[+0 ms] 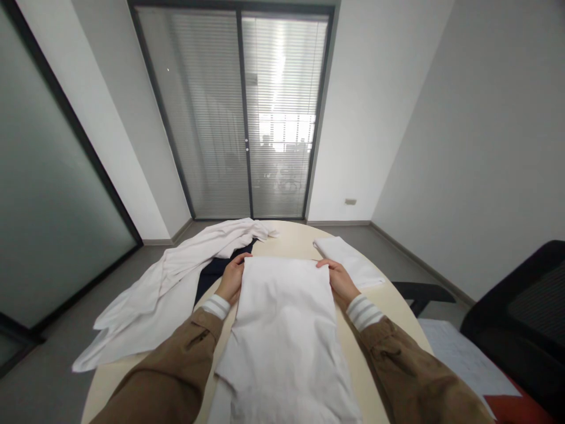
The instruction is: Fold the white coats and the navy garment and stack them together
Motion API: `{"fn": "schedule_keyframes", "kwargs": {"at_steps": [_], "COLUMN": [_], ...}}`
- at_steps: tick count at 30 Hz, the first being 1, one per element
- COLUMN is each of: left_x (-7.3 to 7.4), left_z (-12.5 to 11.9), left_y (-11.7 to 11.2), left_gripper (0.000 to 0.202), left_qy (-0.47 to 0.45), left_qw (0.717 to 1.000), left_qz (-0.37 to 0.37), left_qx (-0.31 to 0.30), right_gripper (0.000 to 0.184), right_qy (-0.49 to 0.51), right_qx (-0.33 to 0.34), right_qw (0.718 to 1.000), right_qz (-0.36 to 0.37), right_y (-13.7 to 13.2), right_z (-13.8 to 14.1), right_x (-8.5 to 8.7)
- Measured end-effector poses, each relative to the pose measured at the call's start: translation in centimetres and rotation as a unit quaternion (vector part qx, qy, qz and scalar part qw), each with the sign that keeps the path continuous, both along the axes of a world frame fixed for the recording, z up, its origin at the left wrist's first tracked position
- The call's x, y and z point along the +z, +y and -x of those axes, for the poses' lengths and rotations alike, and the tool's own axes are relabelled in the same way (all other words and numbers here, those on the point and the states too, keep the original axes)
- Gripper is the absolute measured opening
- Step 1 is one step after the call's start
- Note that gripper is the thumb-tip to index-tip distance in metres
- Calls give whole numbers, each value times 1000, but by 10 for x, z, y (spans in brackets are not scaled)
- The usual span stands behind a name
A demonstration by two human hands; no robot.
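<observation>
A white garment (286,330), partly folded into a long strip, stretches along the table toward me; its near end runs out of view. My left hand (232,278) grips the far left corner, fingers closed on the cloth. At the far right corner my right hand (339,281) pinches the same cloth. The far edge between them is drawn fairly straight. What kind of garment it is does not show clearly.
On the round pale table (291,229), loose white clothes (163,288) and a dark navy cloth (214,271) lie at left, some hanging over the edge. A folded white cloth (348,262) lies at right. Beside the table stands a black chair (525,312) with papers (463,353).
</observation>
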State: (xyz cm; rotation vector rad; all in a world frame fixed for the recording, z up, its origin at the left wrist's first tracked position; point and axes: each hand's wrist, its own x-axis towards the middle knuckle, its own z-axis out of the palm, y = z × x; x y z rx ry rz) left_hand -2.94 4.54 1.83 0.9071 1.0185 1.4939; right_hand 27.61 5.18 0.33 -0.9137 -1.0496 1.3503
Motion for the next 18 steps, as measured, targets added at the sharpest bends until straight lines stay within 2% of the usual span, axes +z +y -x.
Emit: {"fn": "schedule_keyframes", "kwargs": {"at_steps": [3, 9, 14, 18], "left_x": [-5, -10, -16, -20], "left_z": [0, -2, -1, 3], "left_y": [1, 6, 8, 4], "left_gripper": [26, 28, 44, 48], "left_qy": [-5, -2, 57, 147], "left_qw": [1000, 1000, 995, 981], "left_qz": [11, 26, 57, 89], "left_qx": [-3, 9, 51, 95], "right_gripper": [21, 35, 40, 48], "right_qy": [1, 10, -71, -125], "right_qx": [17, 16, 10, -8], "right_qw": [999, 991, 995, 992], "right_qz": [29, 132, 70, 34], "right_y": [0, 2, 0, 2], "right_z": [2, 1, -1, -4], "right_x": [0, 1, -4, -12]}}
